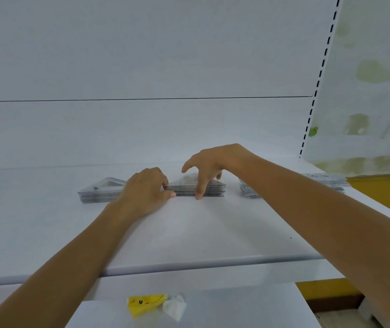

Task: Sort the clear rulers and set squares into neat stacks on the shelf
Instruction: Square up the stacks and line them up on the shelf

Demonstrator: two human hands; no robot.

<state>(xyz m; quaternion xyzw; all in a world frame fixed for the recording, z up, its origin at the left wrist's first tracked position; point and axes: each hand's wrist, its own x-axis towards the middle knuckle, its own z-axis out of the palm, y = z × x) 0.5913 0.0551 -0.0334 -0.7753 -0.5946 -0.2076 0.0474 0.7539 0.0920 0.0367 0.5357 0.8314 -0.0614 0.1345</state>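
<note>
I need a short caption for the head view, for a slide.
Left hand pinches and right hand presses the middle stack of set squares on the white shelf.

white shelf (213, 233), clear set squares (198, 187), yellow packet (145, 304)

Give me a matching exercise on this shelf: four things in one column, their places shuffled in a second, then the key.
1. left stack of set squares
2. middle stack
3. right stack
4. yellow packet

A. on the lower shelf, beside crumpled white paper
B. partly hidden behind the right forearm
C. between left hand and right hand, both touching it
D. farthest left on the upper shelf

Pairs: 1-D, 2-C, 3-B, 4-A
</note>
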